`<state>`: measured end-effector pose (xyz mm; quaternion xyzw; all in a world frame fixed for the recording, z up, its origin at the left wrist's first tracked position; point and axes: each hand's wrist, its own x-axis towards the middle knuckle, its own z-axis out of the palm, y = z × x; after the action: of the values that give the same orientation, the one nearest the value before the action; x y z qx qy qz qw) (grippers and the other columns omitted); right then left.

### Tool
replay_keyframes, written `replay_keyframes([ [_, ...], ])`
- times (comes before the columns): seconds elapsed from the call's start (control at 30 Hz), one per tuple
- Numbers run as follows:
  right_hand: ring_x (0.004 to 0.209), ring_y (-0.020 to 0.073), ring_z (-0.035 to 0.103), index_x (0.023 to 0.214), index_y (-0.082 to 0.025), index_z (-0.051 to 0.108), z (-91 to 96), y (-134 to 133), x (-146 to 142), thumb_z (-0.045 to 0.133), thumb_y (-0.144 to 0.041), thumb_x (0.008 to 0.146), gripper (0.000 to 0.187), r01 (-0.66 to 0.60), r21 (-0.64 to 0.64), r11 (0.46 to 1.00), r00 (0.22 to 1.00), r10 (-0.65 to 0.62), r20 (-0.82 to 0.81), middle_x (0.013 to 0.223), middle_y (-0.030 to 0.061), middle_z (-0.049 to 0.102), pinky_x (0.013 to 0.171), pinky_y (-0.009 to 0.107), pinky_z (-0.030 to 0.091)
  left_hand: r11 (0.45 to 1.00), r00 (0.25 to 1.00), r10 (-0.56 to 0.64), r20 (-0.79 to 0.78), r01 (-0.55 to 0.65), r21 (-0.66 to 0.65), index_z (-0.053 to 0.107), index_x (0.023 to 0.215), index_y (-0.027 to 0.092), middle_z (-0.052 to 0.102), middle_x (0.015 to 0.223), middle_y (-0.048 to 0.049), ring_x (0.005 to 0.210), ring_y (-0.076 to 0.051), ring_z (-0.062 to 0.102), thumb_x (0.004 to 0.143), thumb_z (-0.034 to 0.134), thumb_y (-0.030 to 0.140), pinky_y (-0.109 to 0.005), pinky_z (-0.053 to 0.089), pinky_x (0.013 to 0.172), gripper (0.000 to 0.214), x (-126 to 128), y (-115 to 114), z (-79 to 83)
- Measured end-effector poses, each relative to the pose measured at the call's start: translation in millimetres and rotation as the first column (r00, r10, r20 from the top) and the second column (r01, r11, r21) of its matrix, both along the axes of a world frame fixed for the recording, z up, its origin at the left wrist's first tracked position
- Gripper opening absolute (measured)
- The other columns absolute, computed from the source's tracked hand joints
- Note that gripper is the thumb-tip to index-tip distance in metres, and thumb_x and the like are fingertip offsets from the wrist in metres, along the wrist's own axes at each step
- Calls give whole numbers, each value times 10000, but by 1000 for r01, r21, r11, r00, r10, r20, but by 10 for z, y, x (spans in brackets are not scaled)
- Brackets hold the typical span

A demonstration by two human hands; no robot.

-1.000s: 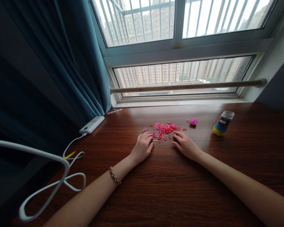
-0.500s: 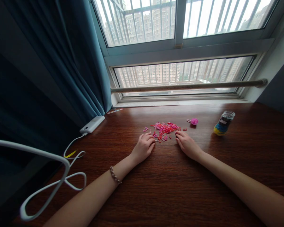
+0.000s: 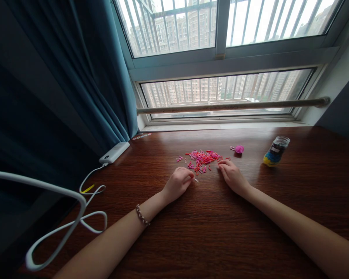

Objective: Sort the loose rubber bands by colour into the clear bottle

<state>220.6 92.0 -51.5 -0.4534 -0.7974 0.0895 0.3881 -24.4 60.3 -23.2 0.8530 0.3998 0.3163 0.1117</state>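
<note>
Pinched a white loop (image 3: 196, 179) in the left hand (image 3: 178, 181), with fingers curled, right in front of the pink-and-red loop pile (image 3: 203, 157) on the worktop (image 3: 209, 232)! Rested the right hand (image 3: 233, 177) at the pile's right edge, with fingertips together near a red loop (image 3: 227, 158); couldn't tell whether gripping anything. Looked to have that white loop by one end only, so could have lost it through a slack pinch. Risked scattering the pile, too, with a careless brush of the right fingertips, and perhaps nudging the pink cup (image 3: 239, 149) just beyond. Ran less danger with the glass jar (image 3: 275, 152), well apart.
</note>
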Motion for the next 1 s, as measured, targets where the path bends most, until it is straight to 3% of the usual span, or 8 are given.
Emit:
replay_keyframes([
  [0.13,821,200,573,814,-162,620,-1,44,25,299,-321,901,369,28,-29,999,998,-30,-61,875,96,603,785,346,464,960,967,-254,34,256,-113,633,823,185,640,838,-46,824,-140,577,823,507,288,-281,448,817,163,85,-130,76],
  [0.2,795,195,585,771,-168,634,13,54,39,306,-341,900,393,42,-30,999,996,-44,-77,853,89,618,768,336,464,957,962,-271,24,272,-103,643,848,192,644,850,-46,824,-139,577,823,510,304,-285,448,823,175,100,-152,75],
  [0.33,740,180,607,715,-180,647,116,-20,43,330,-383,894,417,26,2,1000,987,-25,-158,796,71,645,732,313,470,1000,996,-20,86,20,0,633,867,193,637,872,-55,867,-159,569,836,479,290,-322,460,825,184,49,-74,18],
  [0.43,698,157,613,675,-172,643,225,-163,-1,326,-391,898,445,-195,-30,980,962,185,-203,741,62,653,687,277,480,986,988,138,66,-143,81,625,855,198,629,885,-54,929,-188,547,838,464,268,-386,438,878,176,-22,36,-39],
  [0.57,686,131,618,775,-161,660,301,-318,-95,273,-364,920,461,-538,-209,817,843,516,-155,735,47,671,667,237,489,978,980,192,-49,-187,97,597,973,194,553,1139,-67,1155,-217,421,836,455,254,-430,344,998,206,-73,130,-121],
  [0.6,731,136,618,831,-165,659,302,-330,-114,272,-351,922,439,-544,-211,812,839,528,-129,775,48,677,705,248,488,980,977,191,-93,-183,83,574,1032,195,513,1208,-70,1205,-228,368,835,459,265,-450,314,1016,239,-73,138,-140],
  [0.77,1037,188,504,1119,-189,555,241,-275,-165,340,-296,905,322,-340,-50,939,938,342,56,1101,76,599,918,361,409,982,944,185,-273,-190,8,433,1222,259,374,1358,-48,1300,-270,190,857,410,354,-599,187,1006,378,-46,127,-184],
  [1.0,1224,253,309,1281,-201,411,127,-239,-215,409,-376,869,448,-246,-39,968,905,244,349,1302,87,441,1010,456,312,977,929,207,-307,-211,21,435,1216,234,433,1310,-65,1278,-252,227,876,364,348,-581,173,1010,365,-27,102,-171],
])
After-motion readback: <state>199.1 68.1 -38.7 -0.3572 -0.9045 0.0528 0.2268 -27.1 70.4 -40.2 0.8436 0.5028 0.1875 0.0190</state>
